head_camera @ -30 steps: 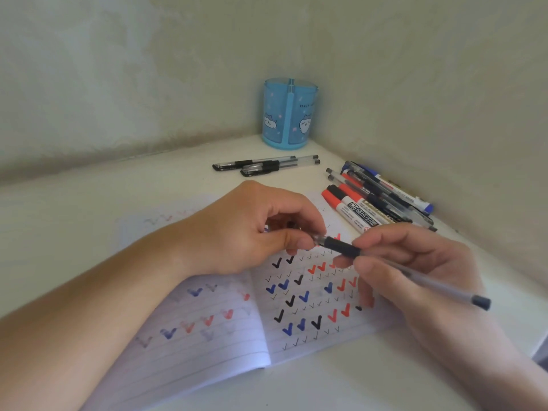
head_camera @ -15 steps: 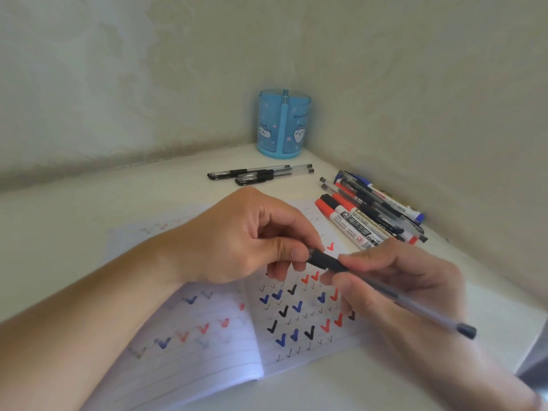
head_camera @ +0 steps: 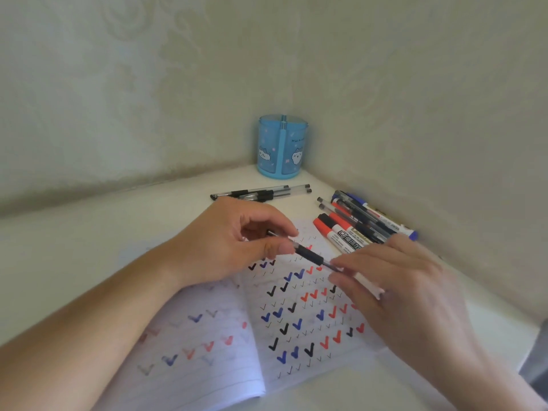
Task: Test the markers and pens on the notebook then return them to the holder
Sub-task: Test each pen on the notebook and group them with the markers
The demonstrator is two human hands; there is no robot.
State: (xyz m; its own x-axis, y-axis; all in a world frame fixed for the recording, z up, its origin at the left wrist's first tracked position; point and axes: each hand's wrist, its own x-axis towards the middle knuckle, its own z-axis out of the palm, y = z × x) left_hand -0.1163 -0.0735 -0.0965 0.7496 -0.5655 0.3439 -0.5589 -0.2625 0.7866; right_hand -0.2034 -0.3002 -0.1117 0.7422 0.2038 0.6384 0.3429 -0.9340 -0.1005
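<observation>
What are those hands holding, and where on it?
A pen: left hand pinches its capped tip end, right hand grips the clear barrel.

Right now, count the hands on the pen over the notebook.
2: the left hand pinches the pen at its front end; the right hand holds its barrel. None hidden.

Beside the translucent blue plastic holder [head_camera: 282, 146], clear glossy plastic pens [head_camera: 261, 193] lie on a smooth matt white table [head_camera: 89, 241]; nearer, the notebook [head_camera: 225, 345] shows thin lined matt paper.
</observation>
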